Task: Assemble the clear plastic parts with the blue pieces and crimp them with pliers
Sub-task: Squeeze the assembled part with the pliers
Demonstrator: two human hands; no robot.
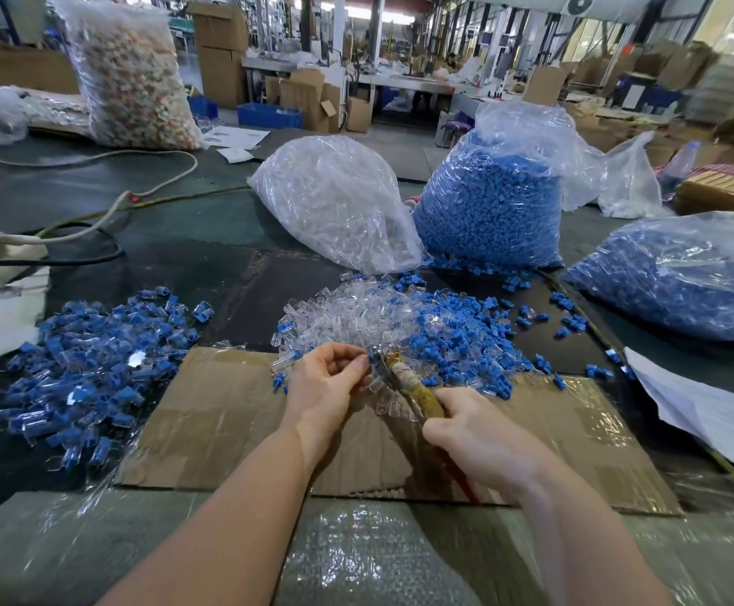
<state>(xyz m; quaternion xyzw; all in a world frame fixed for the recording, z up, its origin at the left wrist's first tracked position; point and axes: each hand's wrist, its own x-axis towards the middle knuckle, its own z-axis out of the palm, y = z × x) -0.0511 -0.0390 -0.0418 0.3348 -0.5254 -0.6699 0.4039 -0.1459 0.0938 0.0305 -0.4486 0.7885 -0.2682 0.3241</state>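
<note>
1. a small blue-and-clear piece [372,359] is pinched in the curled fingers of the left hand [328,389], right at the nose of the pliers [404,382]; a fingertip could be nipped if the bite is taken too close.
2. the pliers' handles are gripped by the right hand [474,443]; an off-centre squeeze could crack the clear shell.
3. the loose pile of clear parts [356,317] and blue pieces [457,325] lies just beyond; a dropped piece could be lost there instead of reaching the assembled heap [89,365].
</note>
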